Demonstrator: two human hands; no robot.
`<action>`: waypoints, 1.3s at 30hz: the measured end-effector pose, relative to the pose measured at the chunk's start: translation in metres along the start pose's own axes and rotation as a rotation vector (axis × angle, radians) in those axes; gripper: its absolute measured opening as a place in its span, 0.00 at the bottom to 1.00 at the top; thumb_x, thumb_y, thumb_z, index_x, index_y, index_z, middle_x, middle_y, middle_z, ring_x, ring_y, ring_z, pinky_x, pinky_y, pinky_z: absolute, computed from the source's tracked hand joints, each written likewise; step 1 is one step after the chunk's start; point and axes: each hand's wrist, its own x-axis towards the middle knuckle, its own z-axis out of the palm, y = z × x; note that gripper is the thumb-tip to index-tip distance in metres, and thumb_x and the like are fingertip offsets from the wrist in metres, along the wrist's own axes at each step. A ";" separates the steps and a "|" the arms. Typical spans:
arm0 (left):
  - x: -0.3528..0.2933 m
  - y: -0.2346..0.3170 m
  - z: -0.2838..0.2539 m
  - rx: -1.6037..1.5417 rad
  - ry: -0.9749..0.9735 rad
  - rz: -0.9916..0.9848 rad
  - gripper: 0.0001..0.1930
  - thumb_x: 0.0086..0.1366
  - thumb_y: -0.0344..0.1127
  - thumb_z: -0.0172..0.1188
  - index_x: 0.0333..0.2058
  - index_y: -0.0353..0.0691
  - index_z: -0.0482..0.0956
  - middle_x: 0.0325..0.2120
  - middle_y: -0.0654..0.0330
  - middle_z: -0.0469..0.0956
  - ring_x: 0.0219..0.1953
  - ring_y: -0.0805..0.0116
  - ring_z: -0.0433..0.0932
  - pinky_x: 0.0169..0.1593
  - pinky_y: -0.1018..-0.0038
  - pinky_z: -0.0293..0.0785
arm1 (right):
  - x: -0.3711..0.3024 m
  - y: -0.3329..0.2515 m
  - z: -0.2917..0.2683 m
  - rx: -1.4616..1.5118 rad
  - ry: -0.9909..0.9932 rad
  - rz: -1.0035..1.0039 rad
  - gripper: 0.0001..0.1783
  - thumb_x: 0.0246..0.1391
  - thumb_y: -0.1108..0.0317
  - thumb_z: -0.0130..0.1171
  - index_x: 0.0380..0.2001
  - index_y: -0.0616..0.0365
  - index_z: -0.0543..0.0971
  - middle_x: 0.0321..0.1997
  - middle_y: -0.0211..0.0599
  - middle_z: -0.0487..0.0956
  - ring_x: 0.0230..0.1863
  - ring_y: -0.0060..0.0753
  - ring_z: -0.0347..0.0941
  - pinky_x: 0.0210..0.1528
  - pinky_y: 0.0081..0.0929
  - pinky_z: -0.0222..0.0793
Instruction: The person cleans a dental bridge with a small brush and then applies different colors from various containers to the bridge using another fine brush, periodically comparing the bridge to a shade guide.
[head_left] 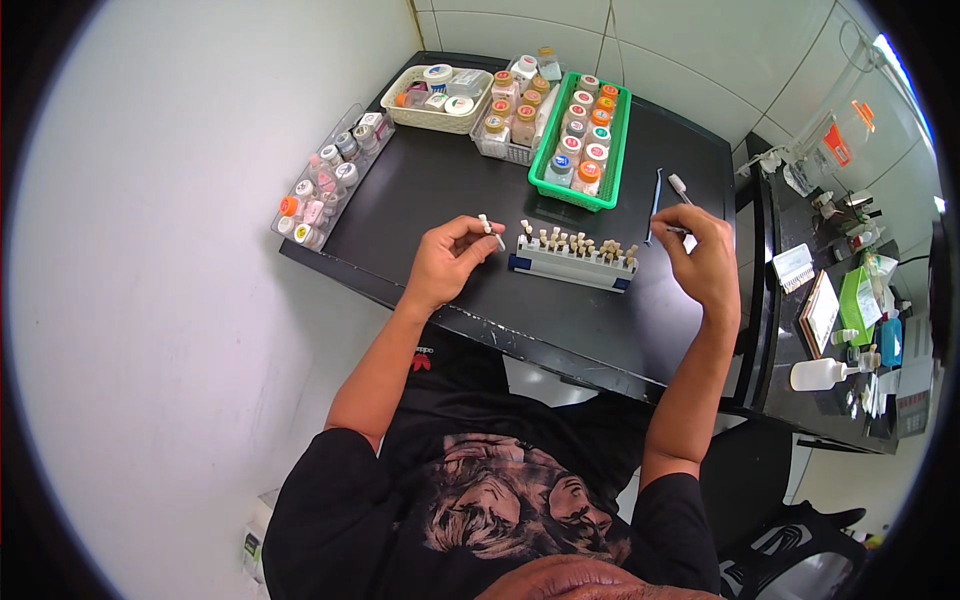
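surface: smooth, dark, semi-gloss, front edge chipped; green basket: shiny plastic; cream basket: plastic, rough woven-look texture; tooth-tab holder: smooth plastic; tiled wall: glossy; side wall: smooth, painted-looking; shirt: matt cloth; white bottle: smooth plastic

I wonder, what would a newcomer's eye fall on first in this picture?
Most likely the bright green basket, packed with lidded jars toward the back of the black table. Next might come the white rack between the two hands, its top lined with small tooth-shaped pieces. Just left of it, the left hand holds a slim white piece in its fingers.
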 end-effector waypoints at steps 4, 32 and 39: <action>0.005 0.001 0.006 0.037 -0.033 -0.066 0.09 0.76 0.26 0.68 0.52 0.33 0.87 0.44 0.62 0.89 0.44 0.78 0.85 0.48 0.77 0.79 | -0.004 -0.005 -0.008 -0.105 -0.209 0.133 0.17 0.52 0.67 0.80 0.44 0.63 0.90 0.33 0.41 0.88 0.34 0.37 0.84 0.40 0.36 0.77; -0.006 0.013 0.015 0.362 -0.040 0.001 0.06 0.70 0.28 0.74 0.43 0.32 0.91 0.35 0.63 0.91 0.36 0.81 0.85 0.41 0.79 0.80 | -0.003 -0.015 0.017 -0.232 -0.439 0.254 0.23 0.46 0.61 0.85 0.44 0.60 0.89 0.30 0.48 0.86 0.36 0.59 0.84 0.40 0.51 0.75; -0.013 0.020 0.016 0.516 -0.085 0.191 0.13 0.62 0.26 0.78 0.44 0.34 0.86 0.34 0.57 0.90 0.30 0.72 0.84 0.35 0.74 0.77 | -0.002 -0.015 0.017 -0.219 -0.448 0.274 0.24 0.46 0.61 0.85 0.44 0.60 0.89 0.29 0.49 0.86 0.35 0.58 0.84 0.39 0.50 0.75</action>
